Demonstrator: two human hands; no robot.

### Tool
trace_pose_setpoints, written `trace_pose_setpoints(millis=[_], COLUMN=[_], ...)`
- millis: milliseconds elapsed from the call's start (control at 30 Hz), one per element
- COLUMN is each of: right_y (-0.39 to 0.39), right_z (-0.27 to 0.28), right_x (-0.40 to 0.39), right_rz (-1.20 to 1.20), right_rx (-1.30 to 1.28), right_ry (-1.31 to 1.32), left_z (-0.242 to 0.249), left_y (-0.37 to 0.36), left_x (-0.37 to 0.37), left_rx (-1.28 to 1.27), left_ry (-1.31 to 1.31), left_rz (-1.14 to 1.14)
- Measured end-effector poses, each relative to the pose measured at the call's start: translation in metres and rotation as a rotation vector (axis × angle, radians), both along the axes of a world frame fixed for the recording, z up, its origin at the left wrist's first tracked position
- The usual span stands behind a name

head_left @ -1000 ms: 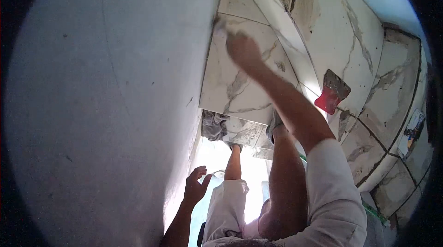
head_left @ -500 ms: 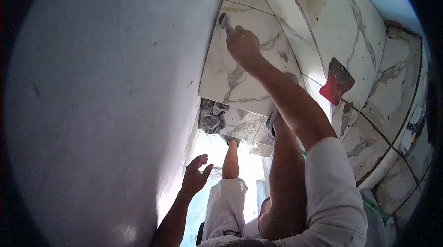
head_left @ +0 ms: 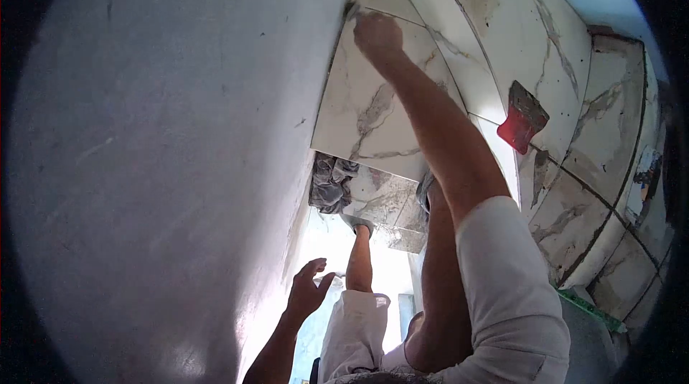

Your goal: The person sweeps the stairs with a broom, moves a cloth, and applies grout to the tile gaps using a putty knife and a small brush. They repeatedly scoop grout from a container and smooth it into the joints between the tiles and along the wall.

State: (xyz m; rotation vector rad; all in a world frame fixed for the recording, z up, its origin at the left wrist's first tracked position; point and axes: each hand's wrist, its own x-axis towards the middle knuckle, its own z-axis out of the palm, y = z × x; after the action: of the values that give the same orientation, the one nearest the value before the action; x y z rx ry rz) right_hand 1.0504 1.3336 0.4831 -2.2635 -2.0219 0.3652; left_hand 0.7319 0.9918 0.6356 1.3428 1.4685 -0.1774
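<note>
My right hand (head_left: 378, 34) is closed on a small flat-ended tool (head_left: 352, 11), which looks like a putty knife. Its grey end is blurred and lies against the seam where a marble-patterned tile (head_left: 380, 122) meets the pale wall (head_left: 172, 133). My fist covers the handle. Low in the view, my left hand (head_left: 308, 291) hangs in the air beside the wall, fingers apart and holding nothing. A crumpled grey cloth (head_left: 331, 181) lies on the lower tiled step, below the tile's front edge.
A red spreader with a dirty grey blade (head_left: 524, 117) rests on the tiles at right. My feet (head_left: 359, 224) stand on the lower step. A green strip (head_left: 592, 310) lies at lower right. The wall borders the left side closely.
My right hand and its tool have moved up along the wall seam, away from me. My left hand stays open in nearly the same place. The view has shifted slightly.
</note>
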Motion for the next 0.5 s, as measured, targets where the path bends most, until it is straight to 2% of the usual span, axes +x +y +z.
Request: trace_pose_setpoints(millis=[67,100,133,167,200,267,333,367,400,433,500], right_y=[-0.033,-0.060,-0.095,-0.123,-0.138,-0.133,-0.076,-0.048,-0.025,-0.017,-0.038], right_z=[0.000,-0.017,-0.025,-0.006,0.019,0.003,0.014,0.030,0.020,0.022,0.000], right_x=[-0.037,-0.058,-0.072,-0.078,-0.076,-0.064,-0.025,-0.012,0.006,0.012,-0.012], right_rz=[0.115,0.213,0.456,0.541,0.672,0.726,0.442,0.243,0.162,0.007,0.073], right_rx=[-0.099,-0.152,-0.143,-0.294,-0.403,-0.218,-0.115,-0.072,-0.119,-0.074,-0.100], right_ry=[0.059,0.156,0.120,0.202,0.172,0.005,0.114,0.003,-0.004,0.126,0.094], left_z=[0.004,0.008,0.008,0.013,0.018,0.014,0.016,0.018,0.015,0.014,0.013], left_y=[-0.007,-0.012,-0.014,-0.019,-0.020,-0.012,-0.015,-0.012,-0.012,-0.013,-0.008], left_x=[-0.004,-0.009,-0.012,-0.013,-0.015,-0.021,-0.024,-0.021,-0.019,-0.020,-0.017], left_rx=[0.013,0.021,0.038,0.045,0.006,-0.032,-0.049,-0.040,-0.044,-0.031,-0.037], left_ry=[-0.012,-0.013,-0.020,-0.029,-0.011,0.004,0.042,0.033,0.039,0.021,0.001], left_rz=[0.035,0.024,0.016,0.020,0.045,0.061,0.076,0.083,0.081,0.082,0.074])
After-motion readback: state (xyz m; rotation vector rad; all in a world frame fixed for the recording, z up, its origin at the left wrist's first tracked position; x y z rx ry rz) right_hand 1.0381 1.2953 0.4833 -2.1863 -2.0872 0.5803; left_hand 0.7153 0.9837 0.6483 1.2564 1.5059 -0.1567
